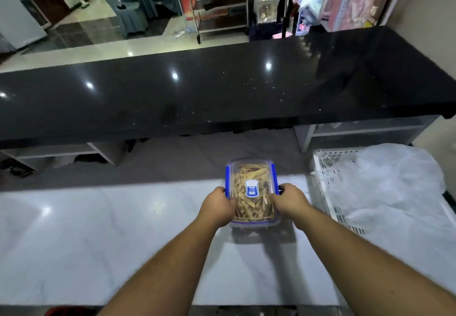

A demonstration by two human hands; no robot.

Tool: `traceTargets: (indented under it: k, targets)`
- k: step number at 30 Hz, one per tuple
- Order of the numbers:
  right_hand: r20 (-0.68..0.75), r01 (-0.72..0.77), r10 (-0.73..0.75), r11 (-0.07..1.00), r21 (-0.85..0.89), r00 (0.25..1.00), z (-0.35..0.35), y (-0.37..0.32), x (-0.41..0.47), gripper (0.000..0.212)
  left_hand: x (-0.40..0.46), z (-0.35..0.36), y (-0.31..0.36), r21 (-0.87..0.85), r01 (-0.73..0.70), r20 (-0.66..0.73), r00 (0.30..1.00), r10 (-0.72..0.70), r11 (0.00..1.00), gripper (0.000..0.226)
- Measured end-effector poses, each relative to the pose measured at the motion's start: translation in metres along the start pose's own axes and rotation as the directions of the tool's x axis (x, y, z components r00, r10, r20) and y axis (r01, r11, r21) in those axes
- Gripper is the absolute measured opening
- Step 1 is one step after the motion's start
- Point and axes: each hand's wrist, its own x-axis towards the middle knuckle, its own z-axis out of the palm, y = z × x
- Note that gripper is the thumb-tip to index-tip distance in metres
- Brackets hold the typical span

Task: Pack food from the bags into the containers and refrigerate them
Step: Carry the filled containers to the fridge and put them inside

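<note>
A clear rectangular container (251, 175) with blue lid clips and a blue label holds tan food strips. Its lid is on. It hovers just above the white marble counter (123, 241), casting a shadow below. My left hand (218, 205) grips its left side and my right hand (288, 203) grips its right side, thumbs over the lid edge. No food bags are clearly visible apart from a plastic sheet at the right.
A white perforated crate (328, 167) covered by a crumpled translucent plastic bag (385, 187) stands on the counter at the right. Beyond a grey floor gap runs a long black glossy counter (222, 93). Shelving racks and a tiled floor lie further back.
</note>
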Motion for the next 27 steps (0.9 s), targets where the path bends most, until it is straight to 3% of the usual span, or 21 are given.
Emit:
traceTargets:
  k: [9, 16, 19, 23, 27]
  targets:
    - [-0.15, -0.124, 0.137, 0.988, 0.097, 0.979, 0.026, -0.005, -0.019, 0.025, 0.041, -0.001, -0.024, -0.327, 0.055, 0.199, 0.98, 0.012, 0.944, 0.024]
    - [-0.179, -0.24, 0.278, 0.948, 0.208, 0.944, 0.04, 0.003, -0.065, 0.018, 0.036, -0.002, -0.033, -0.23, -0.059, 0.253, 0.96, 0.118, 0.971, 0.03]
    - [-0.2, -0.247, 0.328, 0.905, 0.347, 0.923, 0.043, 0.016, -0.085, 0.031, 0.024, -0.001, -0.03, -0.242, -0.092, 0.287, 0.944, 0.162, 0.966, 0.028]
    - [-0.217, -0.238, 0.373, 0.85, 0.47, 0.902, 0.042, 0.034, -0.115, 0.021, 0.004, 0.001, -0.023, -0.258, -0.116, 0.341, 0.918, 0.203, 0.959, 0.02]
    - [-0.249, -0.205, 0.382, 0.823, 0.53, 0.89, 0.041, 0.055, -0.143, 0.026, -0.021, 0.005, -0.022, -0.279, -0.105, 0.371, 0.905, 0.208, 0.955, 0.034]
